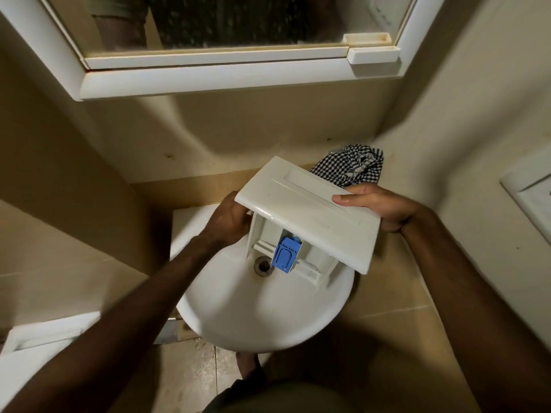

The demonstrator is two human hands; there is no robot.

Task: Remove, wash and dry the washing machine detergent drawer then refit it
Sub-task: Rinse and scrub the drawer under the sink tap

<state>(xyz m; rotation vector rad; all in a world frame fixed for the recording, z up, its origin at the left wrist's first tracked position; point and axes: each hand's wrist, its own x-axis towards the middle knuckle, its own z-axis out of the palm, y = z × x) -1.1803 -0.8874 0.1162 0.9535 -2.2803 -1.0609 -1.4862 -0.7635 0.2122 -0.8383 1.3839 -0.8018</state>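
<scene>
**Detergent drawer held over the sink in 2 hands**

The white detergent drawer (307, 213) is up in the air above the white sink (268, 317), tilted so its flat front panel faces the camera and slopes down toward the right. Its compartments hang below and behind the panel, over the bowl, and a blue insert (285, 254) shows in the middle compartment, just right of the drain (263, 265).

The left hand (229, 222) grips the drawer's left side, its fingers curled round the body under the panel's left edge. The right hand (384, 207) holds the panel's upper right edge, the thumb lying flat across the panel's face and the fingers tucked behind it. The thumb looks wet.

A black-and-white checked cloth (354, 168) lies bunched just behind the drawer, at the back right of the sink, against the beige wall. Whether it touches the drawer cannot be told.

Above the sink hangs a white-framed mirror (214, 76), with a small white ledge (374, 56) at its lower right corner. Beige tiles cover the floor (190, 377) below the sink, which looks damp in front. Part of a white fixture (35, 347) shows at lower left, and a white panel (530, 192) sits on the right wall.
</scene>
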